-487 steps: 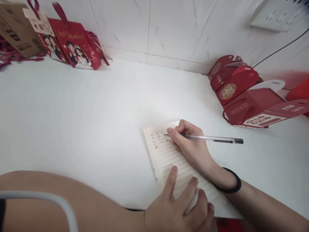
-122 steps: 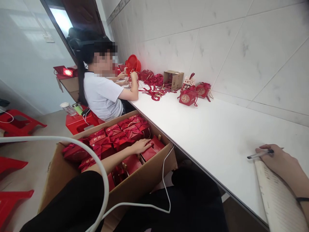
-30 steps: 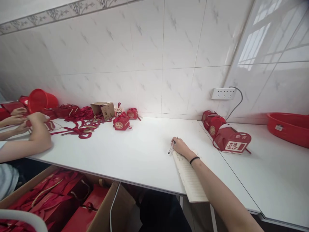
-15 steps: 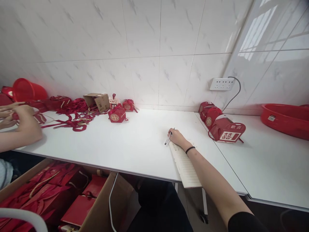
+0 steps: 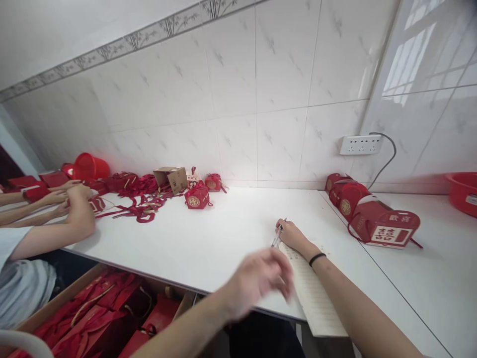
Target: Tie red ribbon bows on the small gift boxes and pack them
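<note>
My right hand (image 5: 292, 234), with a black band (image 5: 317, 258) at its wrist, rests on the white table and grips a clear-barrelled pen (image 5: 277, 237). The pen slants down to the left. Under that hand and forearm lies a lined sheet of paper (image 5: 315, 293) with some handwriting at its top; its lower end hangs past the table edge. My left hand (image 5: 257, 281) is in the air over the front edge, left of the paper. Motion blurs its fingers, which look bent, and I cannot make out anything in them.
Red gift boxes (image 5: 385, 219) stand at the right, near a red basin (image 5: 462, 194). Left of centre are a small red box (image 5: 197, 198), ribbons (image 5: 139, 211) and a cardboard carton (image 5: 175, 180). Other people's hands (image 5: 59, 199) work at far left. Below sits a large box of red bags (image 5: 93, 308).
My left hand has come into view from below and reaches toward the paper. My right hand stays on the sheet with the pen. The camera view has tilted and shifted.
</note>
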{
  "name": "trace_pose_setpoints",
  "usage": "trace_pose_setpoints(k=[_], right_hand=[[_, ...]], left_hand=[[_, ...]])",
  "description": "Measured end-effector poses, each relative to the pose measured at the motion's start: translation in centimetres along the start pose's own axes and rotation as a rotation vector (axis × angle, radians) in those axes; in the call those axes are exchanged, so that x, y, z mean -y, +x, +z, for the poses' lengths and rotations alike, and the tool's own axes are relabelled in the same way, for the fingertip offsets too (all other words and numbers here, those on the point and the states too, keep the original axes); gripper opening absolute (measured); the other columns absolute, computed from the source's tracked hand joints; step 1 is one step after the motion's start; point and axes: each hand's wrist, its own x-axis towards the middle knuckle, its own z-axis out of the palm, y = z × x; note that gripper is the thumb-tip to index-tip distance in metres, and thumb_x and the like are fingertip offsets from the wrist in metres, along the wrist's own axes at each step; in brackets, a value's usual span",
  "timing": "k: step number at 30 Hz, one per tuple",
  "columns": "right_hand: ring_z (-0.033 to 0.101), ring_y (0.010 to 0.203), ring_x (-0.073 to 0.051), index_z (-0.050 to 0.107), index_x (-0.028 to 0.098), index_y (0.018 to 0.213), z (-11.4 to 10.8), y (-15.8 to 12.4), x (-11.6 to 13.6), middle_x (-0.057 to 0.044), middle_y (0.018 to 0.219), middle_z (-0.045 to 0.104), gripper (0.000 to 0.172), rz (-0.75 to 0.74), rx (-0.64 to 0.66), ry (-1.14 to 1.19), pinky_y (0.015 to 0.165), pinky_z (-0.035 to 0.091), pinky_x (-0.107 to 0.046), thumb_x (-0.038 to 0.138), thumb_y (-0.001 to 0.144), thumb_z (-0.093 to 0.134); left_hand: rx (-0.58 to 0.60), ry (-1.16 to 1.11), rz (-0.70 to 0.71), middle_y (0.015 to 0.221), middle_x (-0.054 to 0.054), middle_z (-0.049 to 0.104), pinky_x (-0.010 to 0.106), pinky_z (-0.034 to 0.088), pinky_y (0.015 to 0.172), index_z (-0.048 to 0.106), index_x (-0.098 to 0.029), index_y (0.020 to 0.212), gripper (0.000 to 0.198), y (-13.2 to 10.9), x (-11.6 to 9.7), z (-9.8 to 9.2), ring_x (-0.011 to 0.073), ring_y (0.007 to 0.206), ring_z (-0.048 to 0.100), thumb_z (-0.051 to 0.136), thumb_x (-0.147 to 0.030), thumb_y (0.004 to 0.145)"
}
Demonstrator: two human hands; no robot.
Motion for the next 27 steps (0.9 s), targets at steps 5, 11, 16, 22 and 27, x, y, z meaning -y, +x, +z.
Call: trace_pose_setpoints(k=[5, 11, 16, 22, 27], right_hand=[[0.057, 0.088, -0.019, 0.058, 0.012, 0.096, 0.3, 0.2, -0.1, -0.011, 0.09, 0.061, 0.017, -0.003, -0.013, 0.0, 0.075, 0.04, -0.025, 0.01, 0.084, 0.046], [0.057, 0.087, -0.02, 0.057, 0.013, 0.092, 1.0, 0.5, -0.4, -0.01, 0.088, 0.061, 0.018, -0.02, -0.029, -0.018, 0.074, 0.041, -0.026, 0.006, 0.08, 0.045], [0.056, 0.085, -0.022, 0.056, 0.014, 0.088, 1.3, 0.7, -0.4, -0.01, 0.085, 0.061, 0.019, -0.036, -0.032, -0.052, 0.073, 0.041, -0.028, 0.005, 0.079, 0.042], [0.056, 0.075, -0.021, 0.052, 0.017, 0.081, 1.3, 0.8, -0.1, -0.009, 0.077, 0.06, 0.019, -0.088, -0.071, -0.102, 0.065, 0.04, -0.027, 0.003, 0.077, 0.039], [0.056, 0.079, -0.022, 0.051, 0.016, 0.081, 1.2, 0.7, 0.4, -0.01, 0.08, 0.06, 0.02, -0.053, -0.041, -0.144, 0.067, 0.04, -0.028, 0.001, 0.076, 0.038]], left_hand=[[-0.935, 0.64, 0.111, 0.109, 0.008, 0.056, 0.035, 0.046, 0.087, 0.051, -0.019, 0.094, 0.016, 4.3, -1.4, -11.7, 0.0229, 0.11, 0.053, 0.046, -0.017, 0.079], [-1.292, 0.839, 0.07, 0.12, 0.014, 0.047, 0.047, 0.031, 0.105, 0.042, -0.019, 0.108, 0.037, 5.1, -2.0, -22.2, 0.0301, 0.126, 0.038, 0.055, -0.014, 0.074], [-1.431, 0.921, 0.024, 0.13, 0.022, 0.04, 0.049, 0.028, 0.106, 0.033, -0.012, 0.124, 0.06, 7.8, -2.6, -25.2, 0.034, 0.132, 0.029, 0.061, -0.027, 0.073], [-1.533, 0.931, -0.062, 0.136, 0.025, 0.033, 0.053, 0.022, 0.107, 0.02, -0.012, 0.133, 0.089, 10.9, -3.0, -28.0, 0.0366, 0.134, 0.023, 0.069, -0.043, 0.065], [-1.454, 0.885, -0.07, 0.142, 0.031, 0.015, 0.057, 0.015, 0.108, 0.008, -0.008, 0.133, 0.096, 11.7, -3.5, -29.9, 0.0388, 0.137, 0.009, 0.067, -0.046, 0.068]])
